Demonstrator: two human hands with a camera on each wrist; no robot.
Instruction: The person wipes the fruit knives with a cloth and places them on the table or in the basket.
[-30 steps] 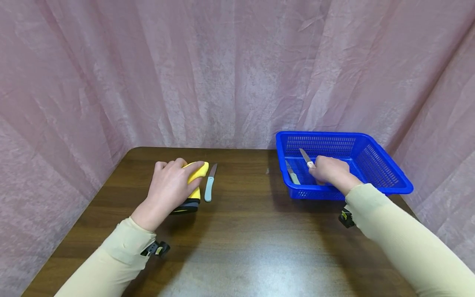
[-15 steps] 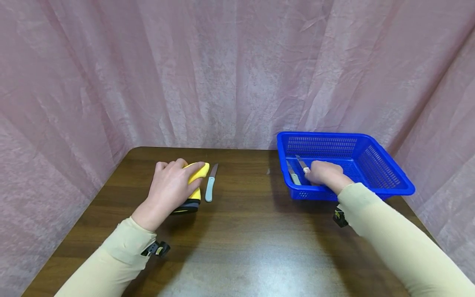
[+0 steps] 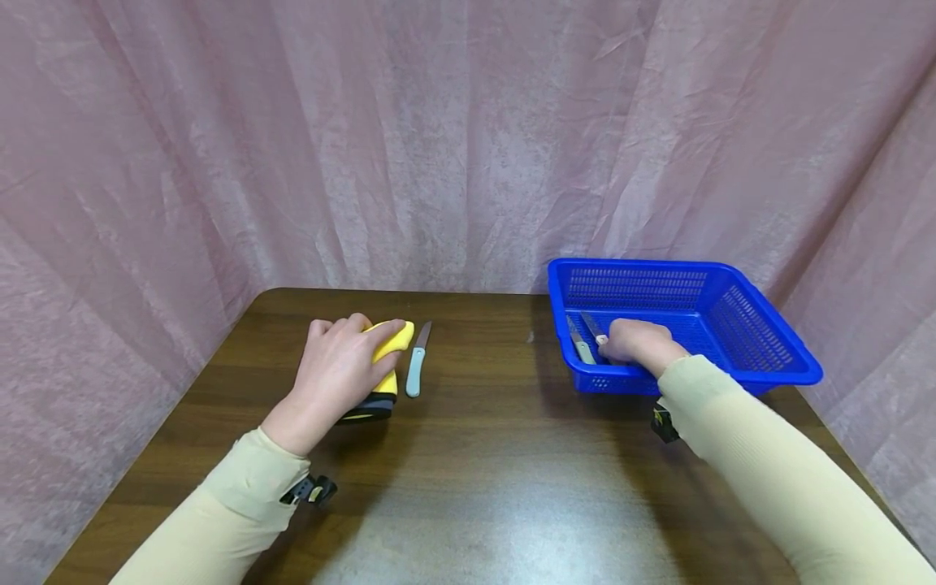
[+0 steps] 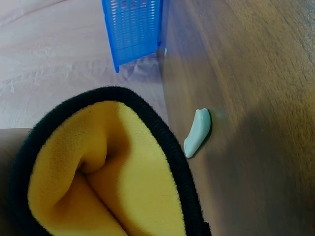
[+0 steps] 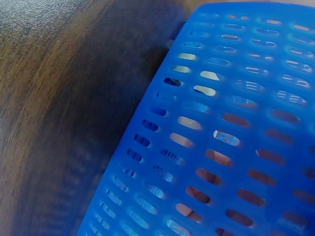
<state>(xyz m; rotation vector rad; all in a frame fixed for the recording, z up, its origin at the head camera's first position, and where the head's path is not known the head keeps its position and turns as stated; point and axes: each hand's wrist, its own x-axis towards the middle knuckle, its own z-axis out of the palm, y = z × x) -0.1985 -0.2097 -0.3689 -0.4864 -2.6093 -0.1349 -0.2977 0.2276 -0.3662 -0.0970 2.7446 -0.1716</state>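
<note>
My left hand point(image 3: 336, 361) grips a folded yellow cloth point(image 3: 385, 380) with a black and grey border, over the table's left part. In the left wrist view the cloth point(image 4: 147, 172) fills the foreground, its black edge curving over. Just right of it lies a knife with a light blue handle point(image 3: 414, 372), blade pointing away. My right hand point(image 3: 638, 341) reaches into the blue basket point(image 3: 768, 378) and holds a knife with a pale handle point(image 3: 601, 339) low near the basket floor. Beside that one lies a knife with a pale green handle point(image 3: 584, 351). The right fingertips are hidden.
The basket wall point(image 5: 236, 113) covers most of the right wrist view. A brown wooden table point(image 3: 475, 455) carries everything, and a pink curtain point(image 3: 439, 146) hangs behind its back edge.
My right hand has moved left and lower in the basket, setting its knife alongside the pale green-handled one. The left hand has stayed on the cloth.
</note>
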